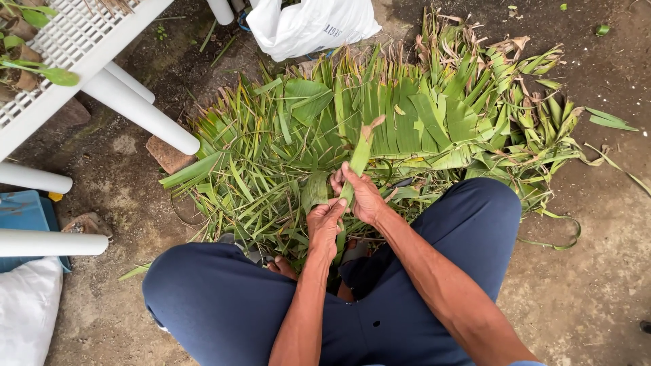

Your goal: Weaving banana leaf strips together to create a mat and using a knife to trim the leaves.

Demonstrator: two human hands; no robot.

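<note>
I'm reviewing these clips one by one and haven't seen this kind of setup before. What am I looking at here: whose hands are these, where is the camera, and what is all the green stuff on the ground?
There is no machine here. One camera sits on a person's head and looks down, so you see their own arms, dark blue trousers and bare feet, seemingly seated low over bare earth.

Both hands meet on one long green leaf strip that stands up between them. The left hand grips its lower part; the right hand closes around it just above.

In front lies a broad pile of cut green leaves, some with dry brown tips. Behind the pile is a white plastic bag. To the left stands a white rack on round white legs, with small potted plants on top, a blue box below it, and a white sack in the corner.
</note>
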